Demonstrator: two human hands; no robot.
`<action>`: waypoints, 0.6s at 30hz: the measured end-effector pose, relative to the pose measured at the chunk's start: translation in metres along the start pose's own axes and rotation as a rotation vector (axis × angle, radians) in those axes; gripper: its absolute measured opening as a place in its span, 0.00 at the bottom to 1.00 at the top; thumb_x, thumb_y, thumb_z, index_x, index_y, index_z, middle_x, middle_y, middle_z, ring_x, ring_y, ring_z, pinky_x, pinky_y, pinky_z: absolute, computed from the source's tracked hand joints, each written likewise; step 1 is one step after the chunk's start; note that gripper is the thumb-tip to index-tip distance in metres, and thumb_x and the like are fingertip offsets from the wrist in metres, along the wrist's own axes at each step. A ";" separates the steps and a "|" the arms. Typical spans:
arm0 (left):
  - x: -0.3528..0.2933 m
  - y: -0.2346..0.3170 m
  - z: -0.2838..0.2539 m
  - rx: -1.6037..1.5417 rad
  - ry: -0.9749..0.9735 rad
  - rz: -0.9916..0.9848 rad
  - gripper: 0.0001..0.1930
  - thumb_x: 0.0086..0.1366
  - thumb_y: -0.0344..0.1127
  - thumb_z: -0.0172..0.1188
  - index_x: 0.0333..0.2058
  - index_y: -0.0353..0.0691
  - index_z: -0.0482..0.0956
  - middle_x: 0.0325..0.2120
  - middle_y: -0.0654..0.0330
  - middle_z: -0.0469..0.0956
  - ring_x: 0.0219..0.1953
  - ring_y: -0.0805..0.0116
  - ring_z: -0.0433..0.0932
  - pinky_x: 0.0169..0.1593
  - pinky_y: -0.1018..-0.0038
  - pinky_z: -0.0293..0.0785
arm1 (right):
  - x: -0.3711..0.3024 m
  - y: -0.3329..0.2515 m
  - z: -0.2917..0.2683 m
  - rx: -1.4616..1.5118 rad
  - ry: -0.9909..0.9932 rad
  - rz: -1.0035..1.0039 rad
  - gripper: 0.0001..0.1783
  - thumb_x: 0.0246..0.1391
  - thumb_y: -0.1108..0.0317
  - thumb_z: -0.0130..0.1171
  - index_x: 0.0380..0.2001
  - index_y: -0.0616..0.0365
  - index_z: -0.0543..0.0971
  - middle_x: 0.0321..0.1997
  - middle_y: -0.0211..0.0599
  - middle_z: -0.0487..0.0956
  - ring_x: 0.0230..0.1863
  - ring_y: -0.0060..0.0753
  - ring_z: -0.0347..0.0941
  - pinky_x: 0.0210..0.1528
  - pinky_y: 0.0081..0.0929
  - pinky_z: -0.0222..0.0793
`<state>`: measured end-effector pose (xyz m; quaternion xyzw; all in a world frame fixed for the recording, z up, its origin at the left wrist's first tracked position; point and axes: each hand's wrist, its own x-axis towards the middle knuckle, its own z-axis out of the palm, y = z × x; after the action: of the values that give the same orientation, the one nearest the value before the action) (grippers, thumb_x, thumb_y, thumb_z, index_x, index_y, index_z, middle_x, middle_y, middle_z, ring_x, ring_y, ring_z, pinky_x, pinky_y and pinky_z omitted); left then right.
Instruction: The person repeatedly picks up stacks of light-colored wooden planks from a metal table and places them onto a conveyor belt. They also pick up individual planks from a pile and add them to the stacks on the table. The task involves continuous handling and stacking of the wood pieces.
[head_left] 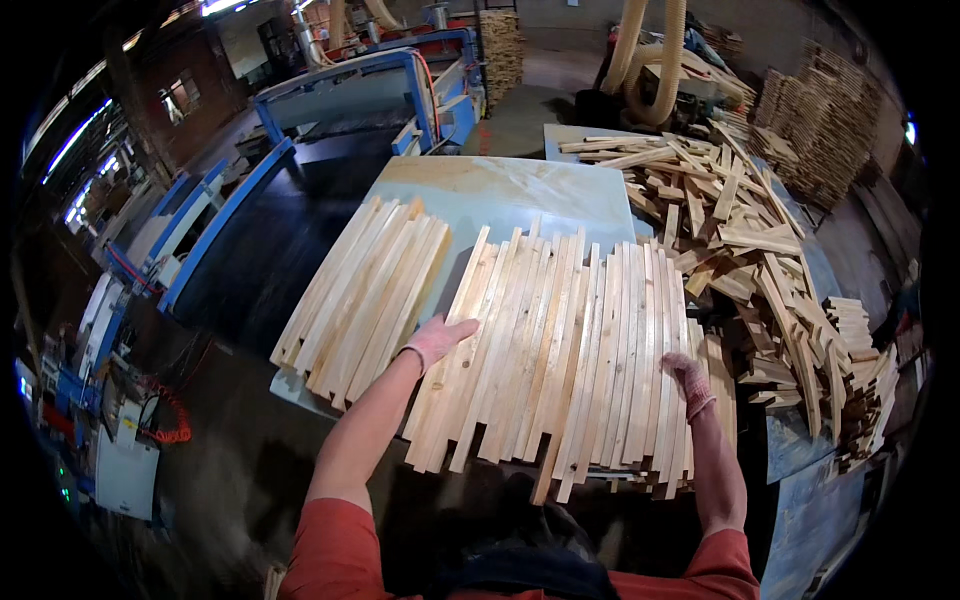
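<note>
A wide row of pale wooden strips lies side by side in front of me, with uneven ends. My left hand, in a pinkish glove, grips the row's left edge; its thumb rests on top and the other fingers are partly hidden. At the right side, my gloved right hand has its fingers curled over the strips near that edge. A smaller group of wooden strips lies left of my left hand, separated by a narrow gap. Both groups rest on a light blue-grey table.
A blue-framed machine with a dark conveyor belt stands to the left. Loose wood pieces are heaped on the right. Stacked wood and beige ducting hoses stand behind. A red coiled hose hangs at lower left.
</note>
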<state>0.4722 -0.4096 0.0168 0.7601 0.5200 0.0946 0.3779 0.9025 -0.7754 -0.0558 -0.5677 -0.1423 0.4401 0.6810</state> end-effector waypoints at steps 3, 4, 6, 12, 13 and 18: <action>0.017 0.056 -0.036 0.331 -0.211 -0.088 0.49 0.63 0.68 0.65 0.67 0.30 0.71 0.63 0.37 0.75 0.61 0.42 0.79 0.66 0.57 0.73 | 0.008 0.001 0.007 0.025 0.092 0.065 0.12 0.57 0.66 0.66 0.40 0.63 0.86 0.40 0.36 0.86 0.41 0.35 0.82 0.55 0.32 0.76; 0.033 0.062 -0.044 0.465 -0.298 -0.026 0.46 0.63 0.66 0.66 0.66 0.32 0.74 0.65 0.36 0.73 0.66 0.40 0.73 0.68 0.55 0.70 | 0.019 0.004 0.002 0.008 0.112 0.054 0.12 0.57 0.66 0.66 0.40 0.64 0.85 0.39 0.36 0.86 0.41 0.35 0.82 0.55 0.32 0.76; 0.045 0.033 -0.052 0.403 0.028 0.241 0.49 0.63 0.68 0.65 0.68 0.32 0.70 0.66 0.36 0.71 0.69 0.40 0.69 0.71 0.52 0.65 | 0.021 0.004 0.005 -0.039 0.127 0.060 0.13 0.55 0.67 0.68 0.41 0.65 0.85 0.40 0.37 0.86 0.42 0.36 0.82 0.56 0.32 0.76; 0.086 -0.117 -0.200 0.630 0.574 0.052 0.47 0.64 0.66 0.63 0.73 0.42 0.64 0.63 0.38 0.73 0.70 0.38 0.67 0.71 0.51 0.65 | 0.026 0.012 0.041 -0.058 0.217 0.018 0.14 0.56 0.66 0.66 0.41 0.64 0.85 0.40 0.40 0.85 0.45 0.40 0.81 0.56 0.36 0.76; 0.096 -0.169 -0.219 0.502 0.521 -0.038 0.48 0.64 0.66 0.63 0.74 0.43 0.63 0.63 0.38 0.73 0.69 0.38 0.67 0.70 0.51 0.66 | 0.040 0.021 0.051 -0.059 0.206 0.019 0.14 0.56 0.66 0.66 0.41 0.63 0.85 0.39 0.40 0.85 0.45 0.40 0.81 0.56 0.36 0.76; 0.116 -0.221 -0.273 0.353 0.338 -0.236 0.47 0.66 0.69 0.57 0.77 0.52 0.59 0.64 0.39 0.73 0.65 0.39 0.73 0.68 0.52 0.69 | 0.049 0.038 0.120 -0.027 0.206 -0.001 0.07 0.51 0.69 0.63 0.33 0.61 0.82 0.33 0.37 0.81 0.37 0.38 0.76 0.47 0.35 0.74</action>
<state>0.2177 -0.1417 0.0288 0.7219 0.6691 0.0832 0.1559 0.8304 -0.6611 -0.0674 -0.6190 -0.0781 0.3770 0.6845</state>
